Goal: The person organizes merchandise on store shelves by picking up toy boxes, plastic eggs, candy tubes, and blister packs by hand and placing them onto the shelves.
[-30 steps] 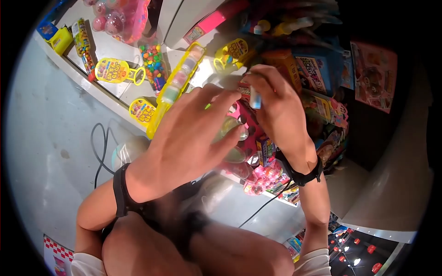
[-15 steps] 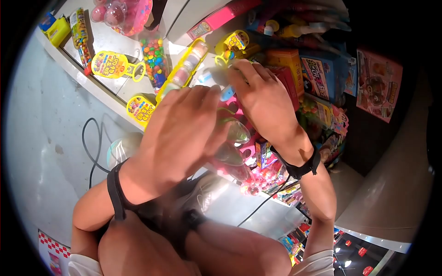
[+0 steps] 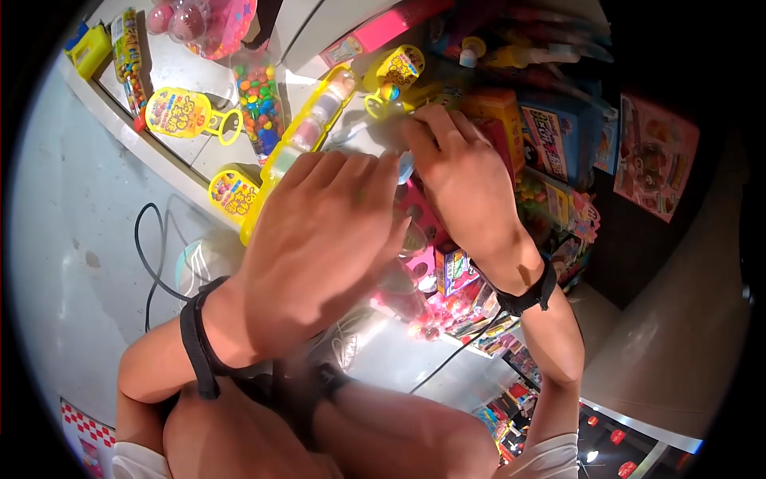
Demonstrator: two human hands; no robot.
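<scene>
My left hand [image 3: 315,239] is raised at the centre with its fingers bent and pressed together. My right hand [image 3: 463,172] faces it, fingers curled too. Between the two sets of fingertips shows a small light-blue piece [image 3: 405,168]; which hand grips it is hidden. A yellow tray of pastel tubs [image 3: 307,132] lies just beyond my left hand. Below the fingertips are clear, rounded plastic shapes [image 3: 399,275] and a pink holder with round holes [image 3: 423,211], both partly covered by my left hand.
Yellow candy packs [image 3: 179,112], a bag of coloured candies [image 3: 257,100] and a pink box [image 3: 383,33] lie on the white shelf [image 3: 199,160]. Boxes [image 3: 546,136] stand at the right. A black cable [image 3: 152,263] runs over the floor at the left.
The light-blue piece between my hands is now mostly covered by fingers. My fingertips have come closer together than one second ago. The view has shifted slightly.
</scene>
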